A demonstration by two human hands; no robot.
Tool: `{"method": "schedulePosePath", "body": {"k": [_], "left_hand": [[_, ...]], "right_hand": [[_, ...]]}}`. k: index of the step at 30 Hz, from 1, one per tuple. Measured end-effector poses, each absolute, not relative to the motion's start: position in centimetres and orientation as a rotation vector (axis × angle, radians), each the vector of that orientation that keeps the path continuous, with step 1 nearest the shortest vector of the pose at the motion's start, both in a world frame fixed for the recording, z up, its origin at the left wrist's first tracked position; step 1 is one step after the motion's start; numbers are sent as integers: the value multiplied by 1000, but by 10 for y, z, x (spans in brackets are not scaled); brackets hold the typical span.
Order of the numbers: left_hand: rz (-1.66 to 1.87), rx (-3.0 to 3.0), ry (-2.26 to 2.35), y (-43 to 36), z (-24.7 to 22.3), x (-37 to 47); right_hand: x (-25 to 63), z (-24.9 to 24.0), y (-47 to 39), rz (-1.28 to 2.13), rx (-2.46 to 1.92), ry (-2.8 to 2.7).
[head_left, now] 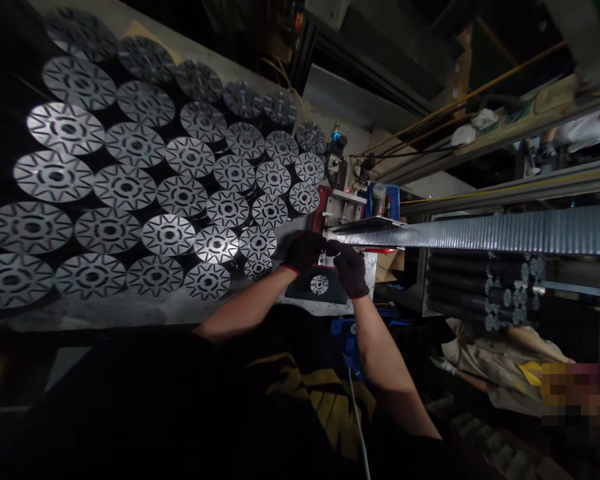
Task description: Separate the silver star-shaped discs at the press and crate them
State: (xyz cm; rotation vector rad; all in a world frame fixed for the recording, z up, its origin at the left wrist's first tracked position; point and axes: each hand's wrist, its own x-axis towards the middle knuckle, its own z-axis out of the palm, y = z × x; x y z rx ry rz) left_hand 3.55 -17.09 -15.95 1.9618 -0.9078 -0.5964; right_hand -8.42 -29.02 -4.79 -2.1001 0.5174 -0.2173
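Observation:
Both my hands wear dark gloves with red cuffs and meet at the mouth of a small bench fixture (pixel 343 208). My left hand (pixel 303 252) is closed at its lower left edge, fingertips pointing right. Opposite it, my right hand (pixel 351 268) has its fingers bent in. Whatever lies between the fingertips is too small and dark to make out. A long row of thin metal pieces (pixel 460 229) runs rightward from the fixture, just above my right hand. Below the hands, a single round slotted metal disc (pixel 319 285) lies on a dark mat (pixel 295 288).
Many stacks of round slotted discs (pixel 180 193) cover the left of the metal bench (pixel 145 308). A blue bin (pixel 384 200) stands behind the fixture. Dark cylindrical stacks (pixel 460 277) lie at right, near another person (pixel 500 367). A pale cable (pixel 356 420) hangs by my lap.

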Motion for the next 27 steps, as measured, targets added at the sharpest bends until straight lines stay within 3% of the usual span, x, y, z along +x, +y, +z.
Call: {"method": "schedulePosePath", "body": {"k": [21, 27], "left_hand": [[-667, 2171, -1055, -169, -140, 40], [-633, 2178, -1080, -167, -142, 41]], "right_hand": [[-75, -39, -307, -71, -2050, 487], [-73, -41, -307, -92, -2319, 387]]}}
